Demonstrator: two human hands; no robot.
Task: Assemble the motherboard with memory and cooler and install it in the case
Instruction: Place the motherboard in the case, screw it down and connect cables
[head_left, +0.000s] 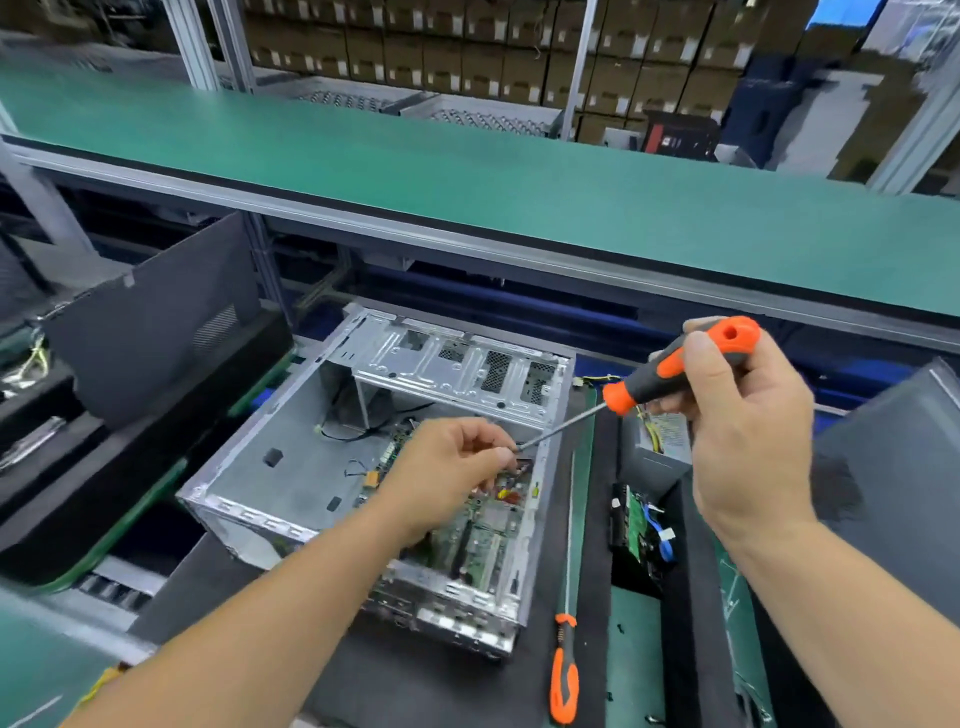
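An open silver computer case (291, 467) lies on its side on a dark mat. A green motherboard (483, 535) sits inside its right half. My right hand (743, 415) grips the orange-and-black handle of a screwdriver (670, 374), whose shaft slants down to the left. My left hand (452, 467) hovers over the board, its thumb and fingers pinched at the screwdriver's tip; whether a screw is there is hidden. No cooler or memory sticks can be made out.
A second long screwdriver (565, 665) lies on the mat right of the case. Further right a power supply (657, 447) and a green circuit board with blue cables (644, 525) rest. A dark side panel (150, 322) leans at the left. A green shelf (467, 171) runs above.
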